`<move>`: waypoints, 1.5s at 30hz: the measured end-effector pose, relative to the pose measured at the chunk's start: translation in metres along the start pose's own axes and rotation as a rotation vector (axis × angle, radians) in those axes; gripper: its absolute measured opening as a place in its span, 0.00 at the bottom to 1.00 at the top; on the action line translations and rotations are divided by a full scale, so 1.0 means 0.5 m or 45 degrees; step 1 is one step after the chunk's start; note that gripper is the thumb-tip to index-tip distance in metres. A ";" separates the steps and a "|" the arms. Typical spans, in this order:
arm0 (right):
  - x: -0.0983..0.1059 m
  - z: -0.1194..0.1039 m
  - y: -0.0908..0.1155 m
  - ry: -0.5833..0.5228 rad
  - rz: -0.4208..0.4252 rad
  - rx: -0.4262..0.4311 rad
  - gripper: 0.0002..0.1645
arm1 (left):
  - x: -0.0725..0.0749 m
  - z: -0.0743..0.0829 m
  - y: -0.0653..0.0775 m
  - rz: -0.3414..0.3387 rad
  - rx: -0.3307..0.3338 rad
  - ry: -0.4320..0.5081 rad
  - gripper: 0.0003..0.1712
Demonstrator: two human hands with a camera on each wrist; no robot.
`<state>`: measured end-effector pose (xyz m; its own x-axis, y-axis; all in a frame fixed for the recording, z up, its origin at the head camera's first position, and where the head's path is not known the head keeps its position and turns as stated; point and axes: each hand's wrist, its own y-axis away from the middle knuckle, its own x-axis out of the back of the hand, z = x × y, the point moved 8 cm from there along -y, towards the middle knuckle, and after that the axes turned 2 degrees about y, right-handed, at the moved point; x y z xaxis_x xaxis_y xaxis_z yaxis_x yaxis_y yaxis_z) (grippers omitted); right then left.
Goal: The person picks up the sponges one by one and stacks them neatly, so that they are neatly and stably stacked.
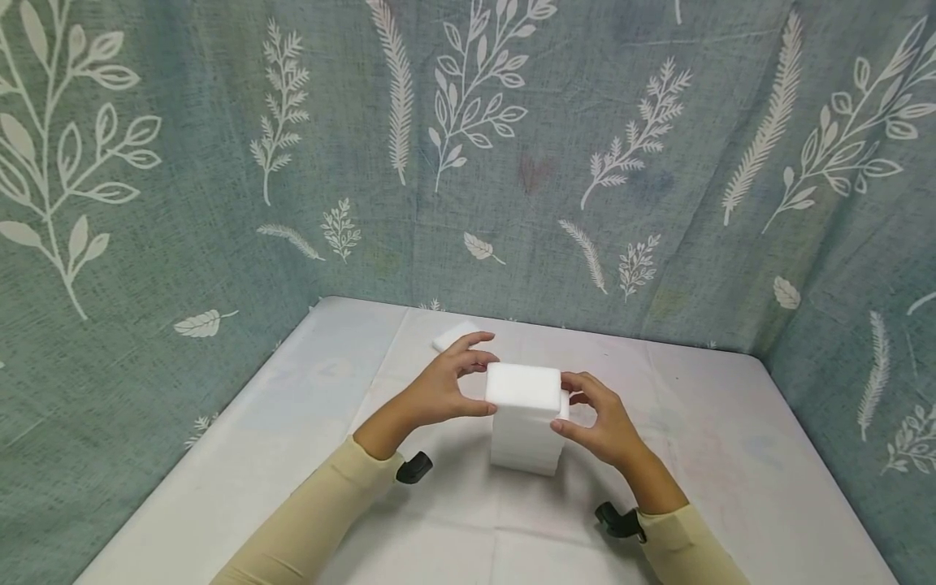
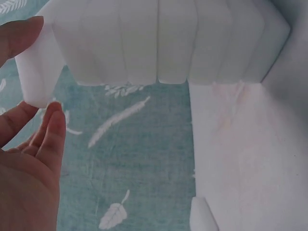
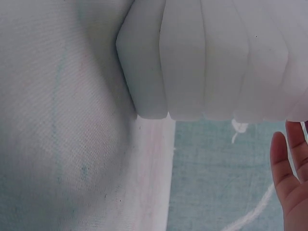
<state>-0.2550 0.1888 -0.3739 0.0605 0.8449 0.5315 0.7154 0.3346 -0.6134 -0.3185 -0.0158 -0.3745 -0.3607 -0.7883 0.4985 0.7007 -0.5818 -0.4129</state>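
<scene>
A stack of several white sponge blocks stands upright in front of me. My left hand grips the top sponge, thumb at its near left corner and fingers at its far left side. In the left wrist view that sponge sits at a slant to the blocks below it. My right hand holds the upper right side of the stack, thumb at the near corner and fingers behind. In the right wrist view its fingertips meet the edge of an upper block; the thumb is hidden there.
One more white sponge lies flat behind my left hand, partly covered by it. A white cloth covers the table. Green leaf-patterned fabric hangs around the back and sides. A dark wrist camera sticks out by my left sleeve.
</scene>
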 end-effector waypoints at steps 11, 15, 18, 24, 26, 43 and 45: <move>-0.001 0.009 0.002 -0.015 -0.002 -0.016 0.35 | -0.005 -0.005 0.001 -0.041 0.034 -0.074 0.35; -0.002 0.013 0.002 -0.023 -0.008 -0.028 0.36 | -0.009 -0.003 -0.001 -0.052 0.009 -0.080 0.35; -0.002 0.014 0.003 -0.019 -0.011 -0.038 0.36 | -0.013 -0.003 -0.004 -0.062 0.009 -0.086 0.35; -0.002 0.013 0.002 -0.023 0.000 -0.061 0.38 | -0.016 0.009 -0.006 -0.077 0.030 -0.056 0.34; -0.001 0.013 0.002 -0.030 0.005 -0.070 0.39 | -0.018 0.009 -0.007 -0.082 0.024 -0.043 0.34; 0.008 0.014 0.006 0.002 0.016 -0.107 0.35 | -0.026 -0.014 -0.009 -0.065 0.094 -0.049 0.37; 0.008 0.020 0.008 -0.002 0.022 -0.107 0.34 | -0.027 -0.014 -0.010 -0.062 0.089 -0.051 0.37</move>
<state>-0.2588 0.1979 -0.3800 0.0725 0.8509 0.5203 0.7700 0.2838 -0.5715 -0.3214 -0.0036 -0.3843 -0.3715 -0.7499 0.5474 0.7247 -0.6028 -0.3339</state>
